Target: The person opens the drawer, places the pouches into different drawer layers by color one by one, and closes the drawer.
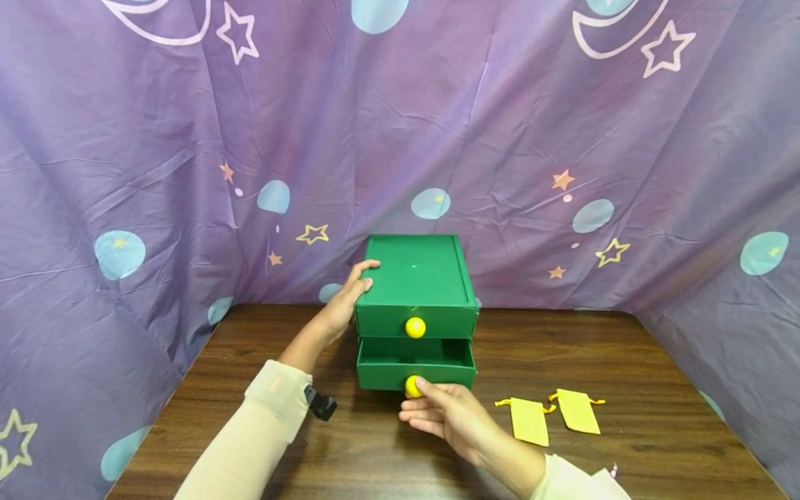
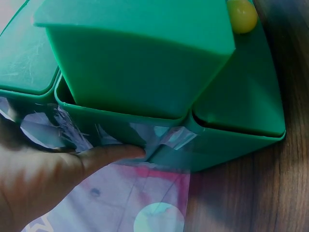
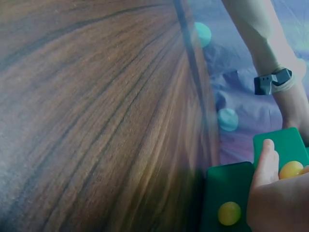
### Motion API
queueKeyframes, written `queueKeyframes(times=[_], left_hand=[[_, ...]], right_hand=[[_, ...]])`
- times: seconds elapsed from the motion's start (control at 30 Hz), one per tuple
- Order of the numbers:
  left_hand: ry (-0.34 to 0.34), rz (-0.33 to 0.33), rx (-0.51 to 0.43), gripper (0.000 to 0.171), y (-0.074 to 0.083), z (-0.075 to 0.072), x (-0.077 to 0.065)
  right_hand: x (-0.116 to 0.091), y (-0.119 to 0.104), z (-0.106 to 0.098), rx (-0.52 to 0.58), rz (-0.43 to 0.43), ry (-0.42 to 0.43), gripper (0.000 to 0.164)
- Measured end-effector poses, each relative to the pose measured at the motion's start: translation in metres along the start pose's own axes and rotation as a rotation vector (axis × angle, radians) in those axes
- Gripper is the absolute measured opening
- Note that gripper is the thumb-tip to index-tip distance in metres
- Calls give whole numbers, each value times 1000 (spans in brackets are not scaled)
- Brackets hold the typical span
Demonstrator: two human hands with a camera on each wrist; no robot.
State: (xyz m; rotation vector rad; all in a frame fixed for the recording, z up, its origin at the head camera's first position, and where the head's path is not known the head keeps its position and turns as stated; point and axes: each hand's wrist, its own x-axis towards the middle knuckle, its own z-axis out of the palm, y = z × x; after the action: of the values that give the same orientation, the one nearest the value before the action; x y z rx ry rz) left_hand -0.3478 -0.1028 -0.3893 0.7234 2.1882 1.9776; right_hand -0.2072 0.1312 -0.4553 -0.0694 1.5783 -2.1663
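A green drawer cabinet (image 1: 412, 271) stands at the back middle of the table. Its upper drawer (image 1: 381, 321) is closed, while the drawer (image 1: 375, 377) below is pulled partway out, its visible inside bare. My right hand (image 1: 453, 420) pinches that drawer's yellow knob (image 3: 290, 169), thumb at the front and the other fingers stretched out beneath. On the cabinet's left side rests my left hand (image 1: 344, 302), fingertips over the top edge and thumb straight along the side wall in the left wrist view. A closed lower drawer with a yellow knob (image 2: 242, 16) shows there too.
Two yellow drawstring pouches (image 1: 529, 421) lie flat on the brown wooden table (image 1: 250, 361), right of my right hand. Behind the table hangs a purple curtain (image 1: 500, 139) with stars and moons. A black wrist camera (image 1: 321, 404) sits on my left wrist.
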Motion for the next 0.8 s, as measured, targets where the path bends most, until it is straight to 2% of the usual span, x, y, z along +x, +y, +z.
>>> queueKeyframes(times=[0.43,0.8], left_hand=[[-6,-20,11,49,-1,1,-1],[-1,-9,-1,49,-1,0,0]], right_hand=[[-9,3,3,7,25,3,40],[-13,3,5,9,23,-4,35]])
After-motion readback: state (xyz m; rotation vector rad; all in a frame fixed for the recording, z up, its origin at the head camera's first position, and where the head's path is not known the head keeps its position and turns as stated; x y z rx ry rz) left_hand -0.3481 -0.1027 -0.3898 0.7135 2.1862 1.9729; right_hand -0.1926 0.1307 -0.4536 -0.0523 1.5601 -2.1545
